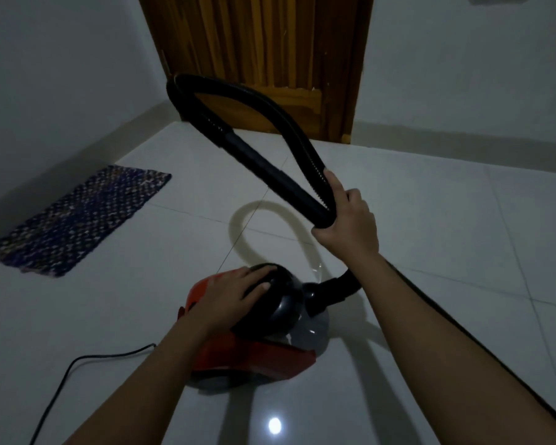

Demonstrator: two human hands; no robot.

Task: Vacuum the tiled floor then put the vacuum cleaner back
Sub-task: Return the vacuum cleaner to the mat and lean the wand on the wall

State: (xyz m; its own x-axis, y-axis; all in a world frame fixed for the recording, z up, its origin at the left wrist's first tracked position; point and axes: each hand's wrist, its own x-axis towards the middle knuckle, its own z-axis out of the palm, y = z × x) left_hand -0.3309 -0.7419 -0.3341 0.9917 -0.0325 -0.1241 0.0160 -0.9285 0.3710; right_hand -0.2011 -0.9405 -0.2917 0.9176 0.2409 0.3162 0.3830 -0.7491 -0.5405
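Note:
A small red and black vacuum cleaner (264, 354) sits on the white tiled floor (430, 239) in front of me. My left hand (235, 295) rests flat on its black rounded top, fingers spread. A black ribbed hose (289, 130) runs from the vacuum's front port up into a folded loop. My right hand (347, 220) grips the doubled hose and its rigid nozzle tube together, holding the loop up above the floor.
A black power cord (65, 377) trails left from the vacuum across the tiles. A blue woven mat (77, 220) lies by the left wall. A wooden door (264, 59) stands shut at the back. White walls close both sides.

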